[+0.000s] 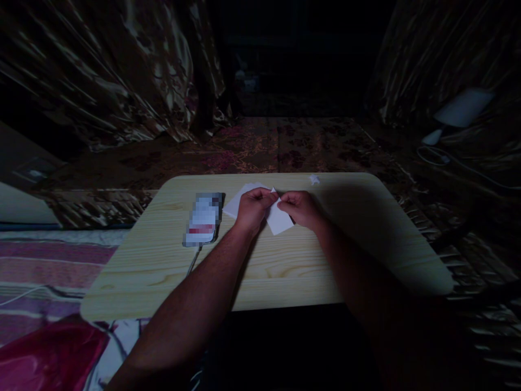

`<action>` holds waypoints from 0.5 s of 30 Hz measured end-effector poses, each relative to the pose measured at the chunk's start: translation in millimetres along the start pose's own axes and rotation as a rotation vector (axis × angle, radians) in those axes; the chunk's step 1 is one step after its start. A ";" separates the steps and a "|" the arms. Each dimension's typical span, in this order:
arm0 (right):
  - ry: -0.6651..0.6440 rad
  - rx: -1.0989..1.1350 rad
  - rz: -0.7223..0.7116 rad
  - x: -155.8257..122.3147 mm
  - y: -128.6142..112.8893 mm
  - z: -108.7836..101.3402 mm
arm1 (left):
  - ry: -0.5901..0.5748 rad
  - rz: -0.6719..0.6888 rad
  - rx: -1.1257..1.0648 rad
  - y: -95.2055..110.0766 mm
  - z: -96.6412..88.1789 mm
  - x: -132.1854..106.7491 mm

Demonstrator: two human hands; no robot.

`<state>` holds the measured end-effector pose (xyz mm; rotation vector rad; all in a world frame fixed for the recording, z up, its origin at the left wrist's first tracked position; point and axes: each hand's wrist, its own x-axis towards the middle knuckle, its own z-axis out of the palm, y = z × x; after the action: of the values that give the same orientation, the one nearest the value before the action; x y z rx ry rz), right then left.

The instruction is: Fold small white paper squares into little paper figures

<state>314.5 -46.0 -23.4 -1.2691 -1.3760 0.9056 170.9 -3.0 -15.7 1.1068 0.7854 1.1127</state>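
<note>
My left hand [255, 208] and my right hand [300, 208] meet over the far middle of a pale wooden table [309, 260]. Both pinch a small white sheet of paper [280, 220], whose lower corner hangs out between them. Fingers of both hands are curled tight on its top edge. Another white sheet [240, 199] lies flat on the table behind my left hand. A tiny white paper scrap [314, 179] rests near the far edge.
A phone [203, 219] lies on the table left of my hands, with a cable [194, 260] running toward the near edge. Patterned dark fabric surrounds the table. A striped blanket [44, 271] lies at left, a white device [462, 111] with cord at far right.
</note>
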 end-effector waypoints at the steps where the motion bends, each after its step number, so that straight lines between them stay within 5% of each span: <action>1: -0.010 0.004 0.001 -0.2 -0.2 0.1 | 0.007 0.000 0.000 0.5 0.0 0.1; 15: -0.117 0.009 0.042 -4.7 -2.9 3.7 | 0.102 0.061 -0.182 2.9 -2.4 4.6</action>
<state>310.0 -50.7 -22.2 -1.2593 -1.4388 1.0273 169.2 2.3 -13.5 0.9324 0.7182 1.2739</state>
